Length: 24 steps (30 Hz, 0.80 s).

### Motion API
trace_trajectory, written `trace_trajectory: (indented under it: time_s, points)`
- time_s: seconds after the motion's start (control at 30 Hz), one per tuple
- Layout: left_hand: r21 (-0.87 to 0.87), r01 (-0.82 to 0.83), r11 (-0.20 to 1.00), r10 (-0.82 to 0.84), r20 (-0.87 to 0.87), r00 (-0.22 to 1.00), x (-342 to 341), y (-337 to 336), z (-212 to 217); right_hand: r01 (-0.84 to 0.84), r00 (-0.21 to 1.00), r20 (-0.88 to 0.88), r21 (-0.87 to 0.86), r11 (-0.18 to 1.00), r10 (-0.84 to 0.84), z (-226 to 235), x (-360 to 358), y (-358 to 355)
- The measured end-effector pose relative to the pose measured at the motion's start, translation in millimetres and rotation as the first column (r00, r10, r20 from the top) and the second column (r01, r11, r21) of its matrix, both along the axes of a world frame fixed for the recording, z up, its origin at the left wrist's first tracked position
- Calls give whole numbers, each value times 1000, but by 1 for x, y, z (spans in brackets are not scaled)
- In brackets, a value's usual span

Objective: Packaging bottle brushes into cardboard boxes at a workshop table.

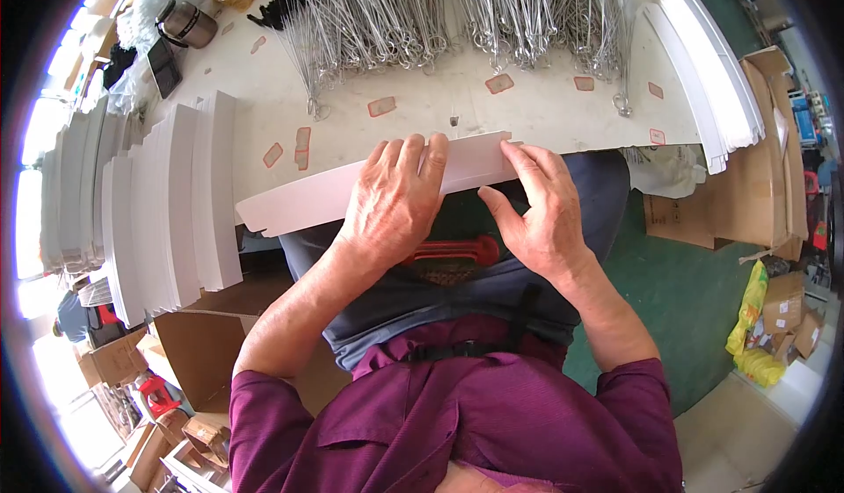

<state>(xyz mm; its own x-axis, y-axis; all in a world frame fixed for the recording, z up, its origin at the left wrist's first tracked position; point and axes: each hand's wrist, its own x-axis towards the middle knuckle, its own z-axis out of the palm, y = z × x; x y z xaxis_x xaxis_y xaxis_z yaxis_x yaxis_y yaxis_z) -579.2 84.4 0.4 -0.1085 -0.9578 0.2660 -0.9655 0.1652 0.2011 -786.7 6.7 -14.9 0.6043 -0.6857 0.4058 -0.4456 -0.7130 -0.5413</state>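
A long, narrow white carton (303, 196) lies slantwise along the table's near edge, its left end overhanging toward me. My left hand (391, 201) rests flat across its middle, fingers stretched out and pointing away from me. At the carton's right end is my right hand (547, 216), the fingertips touching its end flap. The thumb of that hand is apart from the fingers, just below the carton's near edge. Whether anything is inside the carton cannot be seen. Beyond it, many thin metal skewers with looped ends (387, 32) are spread over the far side of the table.
Stacks of flat white cartons (171, 212) stand at the left table edge, with more white cartons (703, 71) at the right. A metal flask (189, 25) and a dark phone-like object (164, 67) sit at the far left. Cardboard boxes (760, 150) stand right of the table.
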Motion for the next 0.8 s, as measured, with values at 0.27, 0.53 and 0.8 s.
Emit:
trace_trajectory:
  time_s: [0.27,0.53,0.8]
  points:
    - [60,-10,998,8,37,999,3,10,-9,-64,969,213,710,702,-127,6,0,6]
    - [54,12,998,-12,4,1000,5,12,-7,-233,922,356,823,519,-151,4,-4,-2]
    - [-96,58,994,-51,75,996,8,8,-3,-237,932,318,897,373,-172,25,-4,-8]
